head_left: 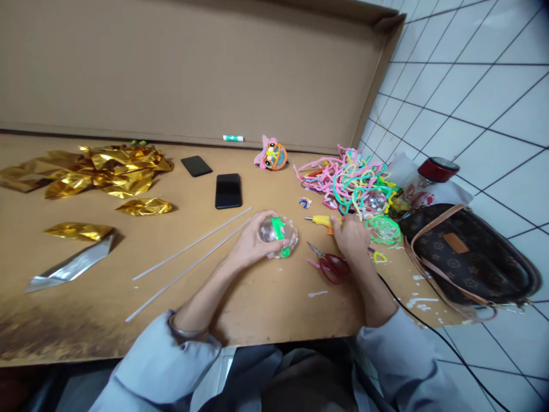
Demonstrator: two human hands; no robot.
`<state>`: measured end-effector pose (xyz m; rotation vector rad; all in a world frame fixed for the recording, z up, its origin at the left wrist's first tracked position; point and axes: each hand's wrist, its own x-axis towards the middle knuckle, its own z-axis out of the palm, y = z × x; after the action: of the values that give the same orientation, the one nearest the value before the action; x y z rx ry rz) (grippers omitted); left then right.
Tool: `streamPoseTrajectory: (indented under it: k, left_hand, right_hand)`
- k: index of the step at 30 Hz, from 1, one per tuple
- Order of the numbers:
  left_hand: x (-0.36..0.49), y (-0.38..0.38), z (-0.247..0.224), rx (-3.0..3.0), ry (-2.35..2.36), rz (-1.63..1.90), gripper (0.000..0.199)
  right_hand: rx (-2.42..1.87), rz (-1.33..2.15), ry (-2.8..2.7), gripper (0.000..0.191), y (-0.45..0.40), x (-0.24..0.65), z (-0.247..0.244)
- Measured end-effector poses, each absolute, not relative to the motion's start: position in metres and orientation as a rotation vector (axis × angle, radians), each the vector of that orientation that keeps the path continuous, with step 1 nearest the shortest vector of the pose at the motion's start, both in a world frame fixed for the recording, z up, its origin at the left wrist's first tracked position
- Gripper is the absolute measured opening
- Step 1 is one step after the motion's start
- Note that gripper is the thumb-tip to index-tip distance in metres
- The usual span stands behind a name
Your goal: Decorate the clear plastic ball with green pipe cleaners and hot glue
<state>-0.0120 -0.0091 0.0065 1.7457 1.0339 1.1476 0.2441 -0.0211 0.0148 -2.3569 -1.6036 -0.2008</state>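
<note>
My left hand (256, 239) is closed around a clear, faceted ball (291, 233) that has a bright green strip across it. My right hand (353, 236) grips a yellow glue gun (321, 220), its nozzle pointing left toward the ball but apart from it. Most of the glue gun is hidden under my fingers. Red-handled scissors (332, 266) lie just left of my right wrist, near a pink scrap. Behind my right hand lies a coil of green strands (383, 230). Two clear thin sticks (189, 264) rest to the left of the ball.
A heap of coloured fuzzy stems (351, 177) lies at the back right, beside a brown handbag (467, 257) and a red-lidded jar (433, 171). Two dark phones (228, 191), a decorated ornament (272, 154) and gold foil pieces (107, 171) lie farther back and left. A black cable (429, 323) trails right.
</note>
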Motion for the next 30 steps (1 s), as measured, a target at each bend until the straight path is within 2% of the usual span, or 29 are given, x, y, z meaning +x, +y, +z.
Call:
streamPoseTrajectory:
  k: [3, 10, 15, 21, 30]
  left_hand:
    - [-0.012, -0.01, 0.008, 1.737, 1.04, 1.136, 0.058]
    - [-0.012, -0.011, 0.01, 1.747, 1.065, 1.117, 0.057]
    - [-0.012, -0.011, 0.009, 1.776, 1.043, 1.141, 0.058]
    - [-0.011, -0.01, 0.007, 1.794, 1.038, 1.145, 0.056]
    - [-0.012, -0.009, 0.007, 1.816, 1.054, 1.129, 0.055]
  right_hand:
    - [-2.572, -0.148, -1.65, 0.053, -0.024, 0.236, 0.018]
    - [-2.644, -0.07, -1.694, 0.05, -0.029, 0.232, 0.024]
    - [-2.546, -0.179, -1.705, 0.056, -0.03, 0.23, 0.016]
    - [-2.491, -0.236, -1.607, 0.042, -0.027, 0.233, 0.009]
    - [-2.106, -0.285, -1.418, 0.037, -0.026, 0.234, 0.008]
